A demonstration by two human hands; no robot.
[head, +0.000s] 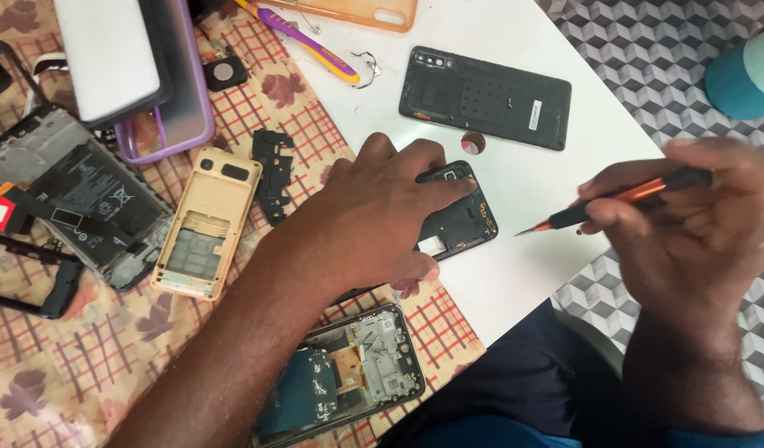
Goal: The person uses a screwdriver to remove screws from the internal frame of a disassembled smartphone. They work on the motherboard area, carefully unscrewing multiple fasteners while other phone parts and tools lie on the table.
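Near the table's front edge, the left hand (382, 216) presses flat on an opened black phone (461, 220), thin, light and likely fragile, best steadied by its rims. The right hand (697, 224) is closed around an orange screwdriver (622, 199); a loose back cover (485, 97) lies beyond.

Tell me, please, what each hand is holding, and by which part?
Right hand grips an orange-black screwdriver by its handle; left hand presses on an opened black phone.
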